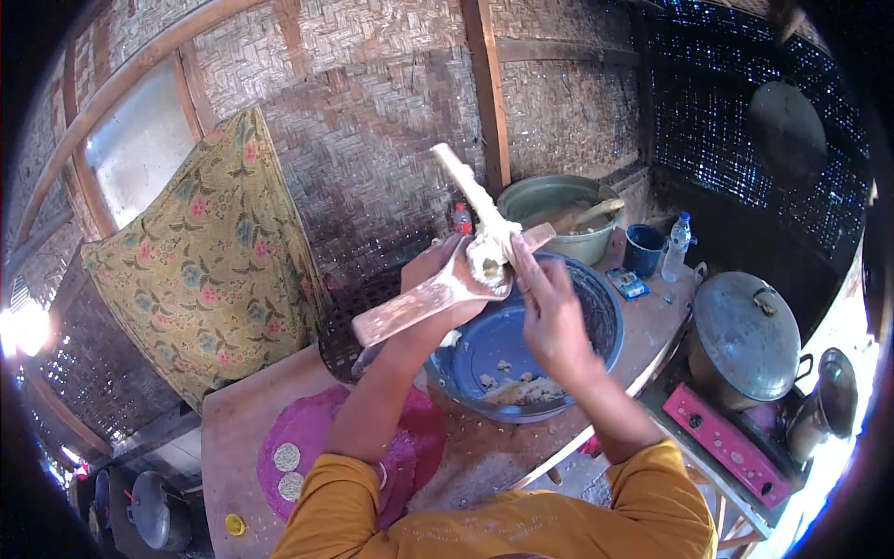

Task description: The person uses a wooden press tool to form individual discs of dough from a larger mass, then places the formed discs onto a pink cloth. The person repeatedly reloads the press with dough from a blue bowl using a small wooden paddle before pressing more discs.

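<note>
My left hand [424, 270] grips a wooden tool [396, 309], a board with a thick middle, from behind it, above the blue basin [507, 345]. A pale stick [461, 177] smeared with white dough [489, 244] rises from the tool's middle. My right hand [554, 321] has its fingers on the dough and the tool at the middle's right side; what exactly they grip is unclear. Bits of dough lie in the basin.
A dark perforated tray [340, 340] and pink discs [293, 429] with two pale rounds are on the table [233, 438]. A green tub [559, 196], mug [644, 250] and bottles [675, 252] stand behind. At right are a lidded pot [745, 335] and pink stove [722, 438].
</note>
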{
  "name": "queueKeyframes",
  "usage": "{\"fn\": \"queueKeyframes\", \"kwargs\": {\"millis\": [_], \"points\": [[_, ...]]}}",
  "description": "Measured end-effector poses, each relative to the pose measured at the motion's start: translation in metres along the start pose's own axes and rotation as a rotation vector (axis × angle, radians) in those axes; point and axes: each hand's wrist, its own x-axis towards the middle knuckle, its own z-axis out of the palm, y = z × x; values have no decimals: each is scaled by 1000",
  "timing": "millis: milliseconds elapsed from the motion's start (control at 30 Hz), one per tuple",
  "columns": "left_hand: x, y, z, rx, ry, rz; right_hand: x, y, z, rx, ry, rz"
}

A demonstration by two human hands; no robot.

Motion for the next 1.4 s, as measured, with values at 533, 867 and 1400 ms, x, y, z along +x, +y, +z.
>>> {"fn": "queueKeyframes", "kwargs": {"millis": [533, 867, 1400], "points": [[4, -35, 53, -116, 21, 4, -31, -4, -99, -364, -327, 159], [-3, 4, 36, -218, -232, 78, 30, -25, -106, -1024, -596, -539], [-19, -19, 10, -238, -230, -3, 41, -45, -111, -908, -723, -499]]}}
